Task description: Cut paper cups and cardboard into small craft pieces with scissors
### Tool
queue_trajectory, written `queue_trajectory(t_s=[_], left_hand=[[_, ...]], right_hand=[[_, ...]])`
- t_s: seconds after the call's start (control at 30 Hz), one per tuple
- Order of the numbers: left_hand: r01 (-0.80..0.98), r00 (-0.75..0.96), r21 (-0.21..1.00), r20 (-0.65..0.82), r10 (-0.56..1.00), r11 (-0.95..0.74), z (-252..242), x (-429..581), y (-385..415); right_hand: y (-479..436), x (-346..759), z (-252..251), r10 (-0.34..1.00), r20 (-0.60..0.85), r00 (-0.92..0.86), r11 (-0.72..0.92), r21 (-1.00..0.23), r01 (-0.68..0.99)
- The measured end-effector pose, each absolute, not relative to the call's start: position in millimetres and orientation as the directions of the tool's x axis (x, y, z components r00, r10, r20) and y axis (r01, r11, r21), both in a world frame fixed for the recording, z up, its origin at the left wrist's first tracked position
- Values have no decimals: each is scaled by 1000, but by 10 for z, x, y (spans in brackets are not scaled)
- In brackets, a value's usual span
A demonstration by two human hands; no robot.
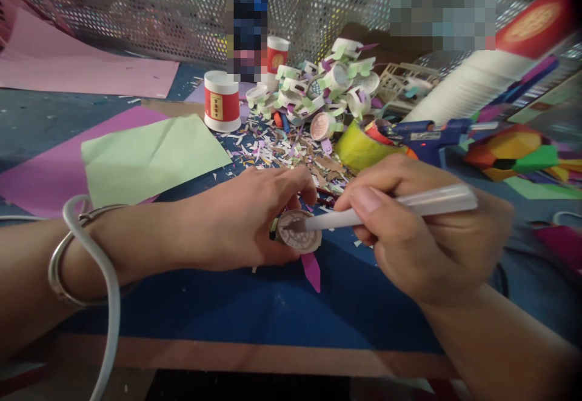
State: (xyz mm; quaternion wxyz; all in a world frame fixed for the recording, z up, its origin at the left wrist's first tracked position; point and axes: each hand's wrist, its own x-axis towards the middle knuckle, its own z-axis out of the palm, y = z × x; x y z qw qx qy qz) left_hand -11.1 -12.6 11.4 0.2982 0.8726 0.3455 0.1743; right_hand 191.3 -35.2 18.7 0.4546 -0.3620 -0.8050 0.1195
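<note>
Noted at center of frame: 1 disc, round and pale, with a raised rim and dark lines across a flat face. Found held in the left hand, just left of center, between thumb below and bent fingers above, with no wide opening. Seen projecting below the disc: 1 strip, magenta, flat, pointed at the end.

Observed in the right hand, right of center: 1 pen, white, slim, smooth, somewhat translucent toward the rear. Pinched firmly between thumb and fingers, with the dark tip set at the disc's face.

Recorded at left wrist: 1 bangle of shiny metal, crossed by 1 smooth white cord. Located beneath both hands: table, dark blue, matte, edged in brown.

Listed above center: loose scraps, thin and paper-like; 1 cup, white with a red band; 1 heap of rings, white, with green and purple tabs. Listed at left: sheets in green, purple and pink, all flat. Listed at right: 1 glue gun of blue plastic, beside 1 yellow-green roll; above, 1 slanting stack of ridged white cups. Closed off at top by a perforated panel.
</note>
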Motion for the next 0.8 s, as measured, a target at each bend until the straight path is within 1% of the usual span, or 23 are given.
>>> queue_trajectory(t_s=[0.13, 0.33, 0.5, 0.63, 0.8], left_hand=[[500, 703, 646, 86, 706, -577, 118, -119, -128], [502, 709, 641, 81, 701, -581, 125, -111, -118], [503, 702, 644, 85, 707, -577, 117, -120, -121], [504, 701, 651, 75, 709, -568, 122, -122, -125], [498, 704, 664, 67, 707, -558, 123, -118, -113]], right_hand=[[-359, 1912, 212, 683, 645, -344, 716, -499, 488], [-366, 1925, 235, 678, 634, -372, 727, -502, 469], [-348, 1939, 208, 676, 665, -317, 718, -498, 486], [-332, 1948, 206, 666, 649, -368, 735, -485, 474], [-329, 1950, 220, 678, 631, -376, 723, -481, 496]])
